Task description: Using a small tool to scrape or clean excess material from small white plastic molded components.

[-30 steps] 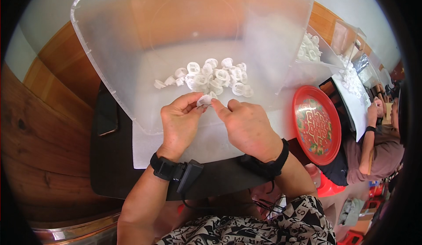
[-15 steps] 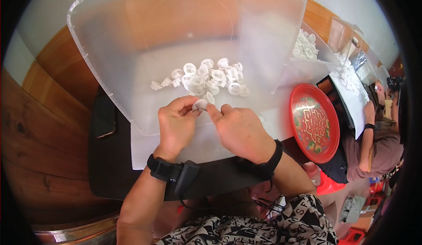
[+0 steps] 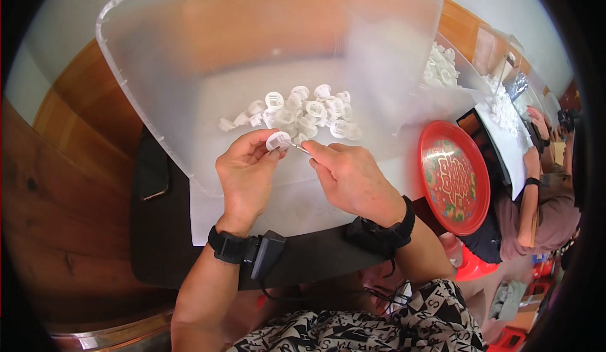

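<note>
Between its thumb and fingers my left hand pinches a round white plastic part with small openings in its face. My right hand is closed on a thin metal tool, whose tip reaches the edge of that part; its exact kind is hidden by the fingers. Just beyond both hands, several similar white plastic parts lie heaped in a large translucent plastic bin resting on its side.
To the right a red patterned round tray leans upright. Past it, a co-worker's hands are beside a pile of white pieces; another clear bin holds more white parts. A phone lies on the dark table at left.
The white part has been turned so its flat face shows, and both hands have shifted slightly apart. The metal tool is now plainly visible at the part's edge. A co-worker's hand appears farther right.
</note>
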`<state>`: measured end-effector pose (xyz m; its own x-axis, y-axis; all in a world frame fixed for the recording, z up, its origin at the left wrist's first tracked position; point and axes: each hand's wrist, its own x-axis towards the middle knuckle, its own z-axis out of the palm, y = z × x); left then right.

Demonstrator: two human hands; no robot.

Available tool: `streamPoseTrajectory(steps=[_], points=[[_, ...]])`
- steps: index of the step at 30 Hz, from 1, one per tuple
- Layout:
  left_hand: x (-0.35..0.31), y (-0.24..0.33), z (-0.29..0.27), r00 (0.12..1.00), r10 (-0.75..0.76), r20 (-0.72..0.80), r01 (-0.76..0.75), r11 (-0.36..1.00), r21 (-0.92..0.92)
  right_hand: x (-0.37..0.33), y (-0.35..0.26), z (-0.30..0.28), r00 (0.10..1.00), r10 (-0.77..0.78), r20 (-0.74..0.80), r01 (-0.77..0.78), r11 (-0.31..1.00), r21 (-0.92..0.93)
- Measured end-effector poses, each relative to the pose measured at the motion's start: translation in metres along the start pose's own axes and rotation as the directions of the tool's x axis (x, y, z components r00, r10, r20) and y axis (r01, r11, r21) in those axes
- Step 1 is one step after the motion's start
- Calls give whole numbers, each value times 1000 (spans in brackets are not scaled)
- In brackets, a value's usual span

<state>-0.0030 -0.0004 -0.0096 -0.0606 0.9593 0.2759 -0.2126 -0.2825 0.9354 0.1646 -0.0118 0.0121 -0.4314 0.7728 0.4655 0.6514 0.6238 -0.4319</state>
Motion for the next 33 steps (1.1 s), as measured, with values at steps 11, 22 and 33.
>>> streamPoseTrajectory(steps=[11, 22, 33], points=[[-2, -3, 6, 1000, -2, -19, 0, 997, -76, -4, -7, 2, 997, 65, 38, -65, 998, -11], [-3, -1, 11, 998, 53, -40, -52, 998, 25, -3, -5, 4, 999, 26, 21, -28, 997, 75], [-5, -3, 4, 999, 43, 20, -44, 996, 72, 1, -3, -3, 987, 84, 140, -116, 964, 238]])
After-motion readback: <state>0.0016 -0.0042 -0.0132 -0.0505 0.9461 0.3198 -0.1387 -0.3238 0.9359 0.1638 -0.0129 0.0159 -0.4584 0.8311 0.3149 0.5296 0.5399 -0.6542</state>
